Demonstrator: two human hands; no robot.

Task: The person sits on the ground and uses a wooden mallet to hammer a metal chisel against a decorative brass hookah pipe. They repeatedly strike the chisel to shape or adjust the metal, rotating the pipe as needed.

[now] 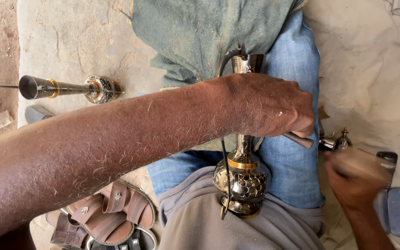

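A dark engraved metal ewer (242, 183) with gold bands lies along my lap, its round belly toward me and its neck under my left hand (267, 106). That hand crosses from the left and grips a thin dark tool handle (299, 140) against the ewer's neck. A grey-green cloth (200, 32) covers my knee beyond it. My right hand (355, 178) is blurred at the lower right, low over small metal pieces; whether it holds anything is unclear.
A second metal vessel (70, 89) with a flared mouth lies on the concrete at left. Brown sandals (112, 215) sit at lower left. Small metal spouts (336, 140) and a blue plastic object (399, 210) lie at right.
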